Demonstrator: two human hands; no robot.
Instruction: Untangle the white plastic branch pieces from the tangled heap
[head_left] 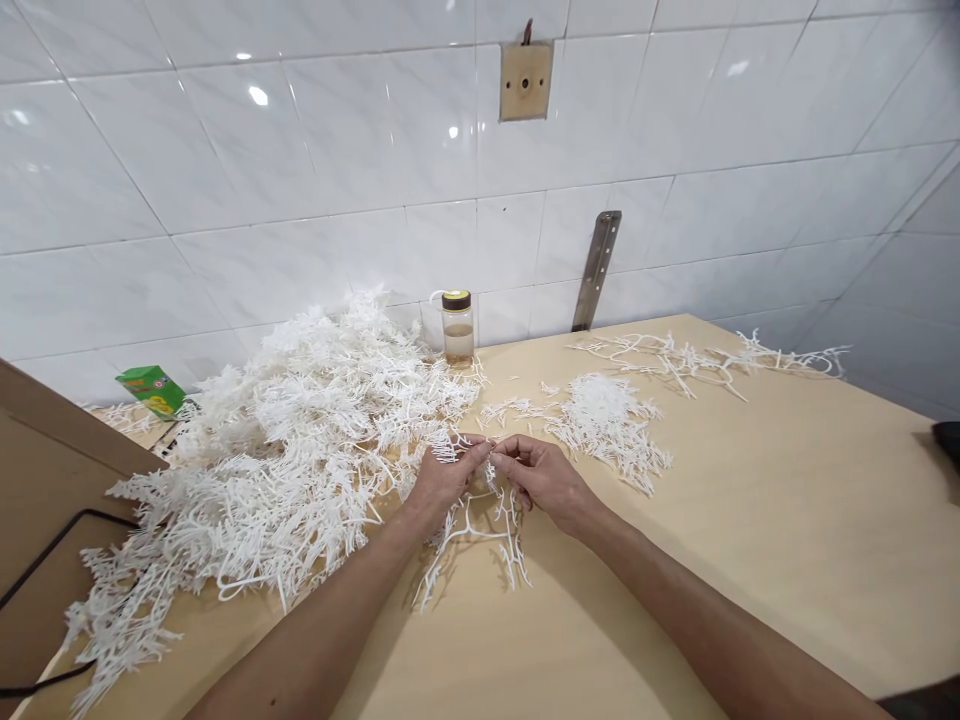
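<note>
A white plastic branch (471, 532) with thin forked twigs hangs below my two hands, over the table. My left hand (448, 478) is closed on it, thumb and finger pinched together. Close beside it, my right hand (541, 478) pinches at the same spot, its fingertips almost meeting the left thumb; the tiny bit between them is too small to make out. To the left lies a big tangled heap of white branches (300, 430). Just beyond my right hand sits a low pile of small white snipped-looking pieces (609, 415).
A lidded bottle (458, 335) of brownish liquid stands by the tiled wall. Bare stripped branches (697, 360) lie at the table's (787, 480) far right. A green box (152, 391) and a cardboard box (60, 450) are at left. A metal bracket (597, 270) leans against the wall.
</note>
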